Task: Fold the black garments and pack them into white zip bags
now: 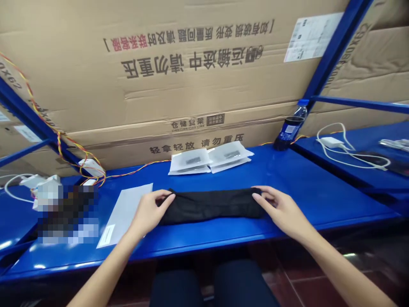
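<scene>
A piece of black cloth [214, 205], folded into a long flat strip, lies across the front of the blue shelf [319, 196]. My left hand [153, 209] pinches its upper left corner between thumb and fingers. At the opposite end, my right hand [277, 207] pinches the upper right corner. The strip is stretched fairly straight between both hands; what kind of garment it is, I cannot tell. Just left of my left hand lies a flat white translucent pouch [126, 211] with a small label. Behind the cloth rest two packed white pouches [190, 161], side by side, with dark print.
A bottle of dark drink [289, 128] with a blue cap stands at the back right. Large cardboard [191, 94] forms the back wall. Twisted red and yellow wires [137, 170] run along the rear left. White chargers and cables [334, 143] lie on the right shelf. A pixelated patch covers items at left.
</scene>
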Demonstrator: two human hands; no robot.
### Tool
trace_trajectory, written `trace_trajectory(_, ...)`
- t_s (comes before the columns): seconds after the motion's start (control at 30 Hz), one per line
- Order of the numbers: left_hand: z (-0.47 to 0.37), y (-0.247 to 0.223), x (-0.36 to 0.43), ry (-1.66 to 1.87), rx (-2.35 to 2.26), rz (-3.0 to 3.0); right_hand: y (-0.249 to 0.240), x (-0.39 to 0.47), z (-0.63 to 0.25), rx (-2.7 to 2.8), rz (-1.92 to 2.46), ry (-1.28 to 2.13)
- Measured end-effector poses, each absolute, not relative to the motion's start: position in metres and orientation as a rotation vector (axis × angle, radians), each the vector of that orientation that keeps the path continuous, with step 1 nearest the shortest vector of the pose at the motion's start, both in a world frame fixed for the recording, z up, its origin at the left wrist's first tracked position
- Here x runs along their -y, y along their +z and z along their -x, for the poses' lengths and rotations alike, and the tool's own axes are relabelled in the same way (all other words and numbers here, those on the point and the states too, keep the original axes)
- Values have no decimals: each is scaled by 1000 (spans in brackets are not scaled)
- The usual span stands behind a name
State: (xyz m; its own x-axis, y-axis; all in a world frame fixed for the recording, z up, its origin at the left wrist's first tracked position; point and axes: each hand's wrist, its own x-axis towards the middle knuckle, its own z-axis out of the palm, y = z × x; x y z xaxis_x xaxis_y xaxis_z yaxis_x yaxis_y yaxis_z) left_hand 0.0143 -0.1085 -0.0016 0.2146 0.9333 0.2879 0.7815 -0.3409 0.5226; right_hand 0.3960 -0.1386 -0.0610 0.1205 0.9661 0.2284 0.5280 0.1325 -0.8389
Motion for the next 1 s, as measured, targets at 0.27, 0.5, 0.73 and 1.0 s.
trace_trajectory(0.27, -36, -20, 112, 955, -1515, -2649, -70, 120, -366, 1768, 1711, 206)
trace_trajectory(0.5, -55, -37, 136, 914, -1129, -2890, -55, 102, -380, 1521, 1741, 543)
trace_trajectory(0.73, -58, -39, 162, 1074, -1015, -2869, -6, 96, -385, 1562, 2006, -11)
trace_trajectory(1.0, -47, -49, 175, 1181, -1113, -2745, -48, 151, -295, 1940, 1491, -111)
